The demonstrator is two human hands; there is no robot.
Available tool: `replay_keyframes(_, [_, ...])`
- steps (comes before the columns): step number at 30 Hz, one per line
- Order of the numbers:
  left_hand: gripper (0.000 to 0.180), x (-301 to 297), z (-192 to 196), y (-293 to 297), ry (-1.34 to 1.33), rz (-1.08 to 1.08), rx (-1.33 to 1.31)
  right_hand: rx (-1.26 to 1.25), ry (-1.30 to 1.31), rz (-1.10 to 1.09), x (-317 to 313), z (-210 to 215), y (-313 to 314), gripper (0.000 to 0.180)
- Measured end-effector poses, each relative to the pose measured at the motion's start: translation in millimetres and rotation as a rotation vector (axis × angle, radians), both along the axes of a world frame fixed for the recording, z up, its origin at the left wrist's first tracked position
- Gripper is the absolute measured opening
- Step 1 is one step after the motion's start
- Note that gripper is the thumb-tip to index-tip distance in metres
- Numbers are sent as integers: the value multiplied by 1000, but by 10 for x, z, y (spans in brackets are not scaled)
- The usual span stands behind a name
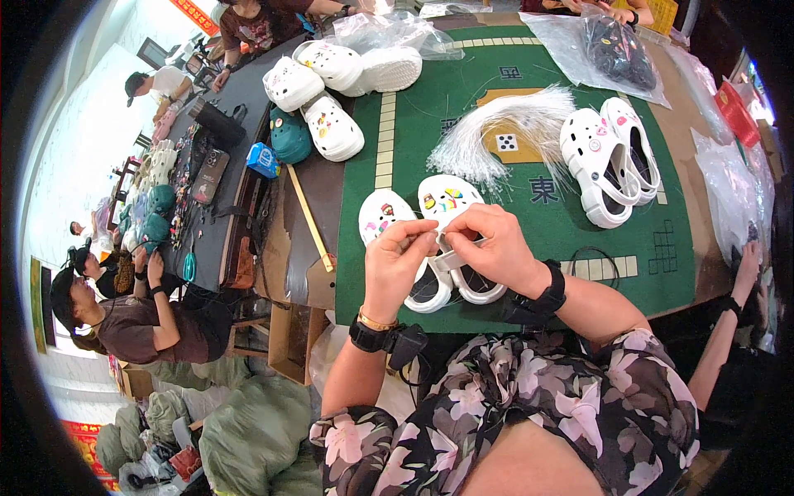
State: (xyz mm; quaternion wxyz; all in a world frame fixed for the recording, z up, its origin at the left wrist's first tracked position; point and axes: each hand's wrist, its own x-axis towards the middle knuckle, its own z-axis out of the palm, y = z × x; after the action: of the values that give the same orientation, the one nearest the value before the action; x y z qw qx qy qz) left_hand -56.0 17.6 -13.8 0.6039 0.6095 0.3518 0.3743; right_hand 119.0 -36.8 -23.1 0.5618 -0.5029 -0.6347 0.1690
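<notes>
Both hands over white clog pair [430, 240] at near edge of green table [529, 248]. Left hand [395, 258] and right hand [494, 248]: fingers pinching thin clear tie at straps. Step looks like tying pair together; next needs steady pull, snug loop. Tie bundle [513, 124] lies farther back.

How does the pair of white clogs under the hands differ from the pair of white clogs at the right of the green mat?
The pair under the hands lies side by side, toes away from the person, with the left hand and right hand at its straps. The pair at the right lies untouched, one clog overlapping the other. Both are white with coloured charms.
</notes>
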Motion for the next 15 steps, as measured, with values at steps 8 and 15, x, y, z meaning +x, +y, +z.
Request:
replay_keyframes(8, [17, 23, -28, 44, 77, -42, 36, -3, -19, -15, 24, -31, 19, 7])
replay_keyframes(15, [12, -33, -18, 21, 78, -36, 33, -24, -56, -56, -56, 28, 20, 7])
